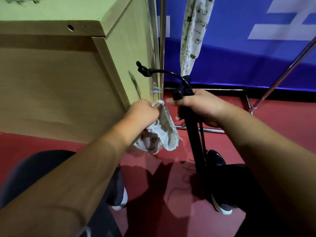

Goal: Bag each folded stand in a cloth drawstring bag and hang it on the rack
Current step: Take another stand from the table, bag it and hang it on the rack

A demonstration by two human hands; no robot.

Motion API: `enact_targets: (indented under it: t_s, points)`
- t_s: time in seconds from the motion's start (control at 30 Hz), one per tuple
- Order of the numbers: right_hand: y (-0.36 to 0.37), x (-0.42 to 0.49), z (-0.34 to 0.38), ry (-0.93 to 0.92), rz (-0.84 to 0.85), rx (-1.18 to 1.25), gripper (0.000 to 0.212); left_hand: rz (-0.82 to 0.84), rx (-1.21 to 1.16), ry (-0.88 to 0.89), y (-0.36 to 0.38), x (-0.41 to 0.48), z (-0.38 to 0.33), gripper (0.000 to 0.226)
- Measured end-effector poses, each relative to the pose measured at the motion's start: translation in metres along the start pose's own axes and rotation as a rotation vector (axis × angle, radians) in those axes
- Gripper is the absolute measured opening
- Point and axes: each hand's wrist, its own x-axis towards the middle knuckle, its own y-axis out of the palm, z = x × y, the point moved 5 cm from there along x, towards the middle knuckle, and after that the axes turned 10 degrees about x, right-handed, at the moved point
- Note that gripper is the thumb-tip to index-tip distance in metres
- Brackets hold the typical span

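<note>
Head view: left grip [143, 110] pinches the rim of a limp bag [164, 134]. Right grip [198, 106] is closed round the stand [194, 144], held upright just beside the bag, over the floor. Risk: the mouth, held by one edge, sags shut, and the gooseneck clip [143, 68] may snag it. Count: one stand, one bag in hand, one hung bag [193, 36] at the rack [162, 48].

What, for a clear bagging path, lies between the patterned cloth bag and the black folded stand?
Head view: only the right hand's thumb up top; below, bare red floor.
</note>
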Motion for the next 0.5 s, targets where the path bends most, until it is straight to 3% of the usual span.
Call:
enact_targets:
  t_s: [0.17, 0.3, 0.43, 0.5]
  points:
    - [-0.014, -0.005, -0.006, 0.013, -0.039, -0.065, 0.021, 0.072, -0.167, -0.041, 0.015, 0.0, -0.006, 0.038]
    - [-0.025, -0.01, -0.015, 0.034, -0.049, -0.084, 0.022, 0.097, -0.265, -0.186, 0.026, -0.002, -0.008, 0.055]
    - [-0.036, -0.018, -0.026, 0.129, -0.015, -0.097, 0.021, 0.124, -0.48, -0.251, 0.031, -0.006, -0.009, 0.033]
    - [-0.041, -0.022, -0.034, 0.181, 0.022, -0.139, 0.02, 0.164, -0.602, -0.3, 0.037, -0.005, -0.007, 0.033]
